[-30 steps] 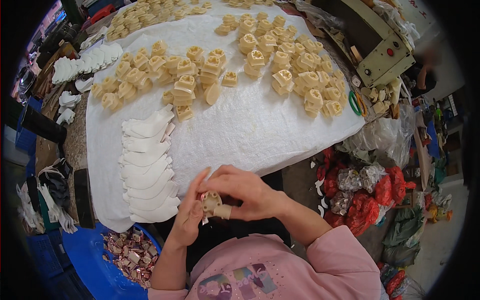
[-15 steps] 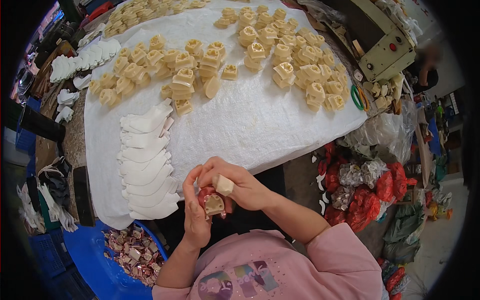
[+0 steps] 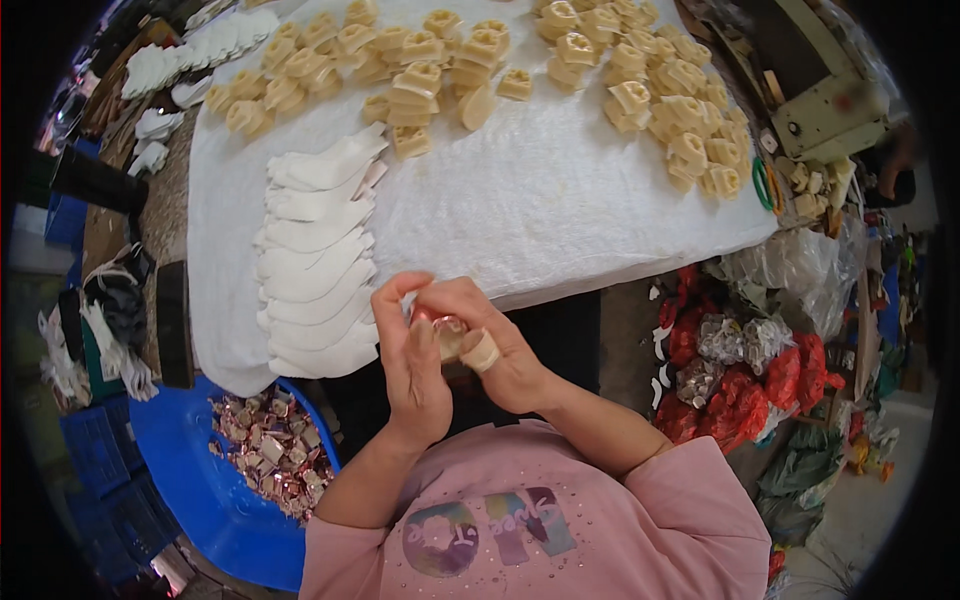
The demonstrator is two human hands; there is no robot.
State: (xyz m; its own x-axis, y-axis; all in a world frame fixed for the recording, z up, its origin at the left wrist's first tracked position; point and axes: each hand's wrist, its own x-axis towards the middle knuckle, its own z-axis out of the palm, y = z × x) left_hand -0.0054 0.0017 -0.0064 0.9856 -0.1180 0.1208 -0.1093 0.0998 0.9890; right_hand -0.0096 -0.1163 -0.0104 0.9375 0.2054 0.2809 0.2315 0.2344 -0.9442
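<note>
Both hands are closed round a small cream moulded piece [image 3: 452,342] with shiny red material about it, just off the table's front edge. My left hand [image 3: 413,375] presses on its left side, and my right hand [image 3: 508,360] grips it from the right. Fingers hide most of the piece. A pale cream band or block [image 3: 479,350] shows at my right thumb; I cannot tell if it is wrapped on or held. Ahead and to the left, overlapping white curved sheets [image 3: 315,250] lie in a column on the white-covered table [image 3: 520,210].
Cream moulded pieces lie in heaps [image 3: 420,80] at the table's back and right [image 3: 680,100]. A blue tub [image 3: 200,500] at lower left holds shiny red-and-cream pieces [image 3: 270,450]. Red plastic bags [image 3: 725,400] fill the floor at right, below a greenish machine [image 3: 825,115].
The view has shifted, so the table sits higher in it. My hands have closed further round the cream piece, whose holed face showed before and is now mostly hidden.
</note>
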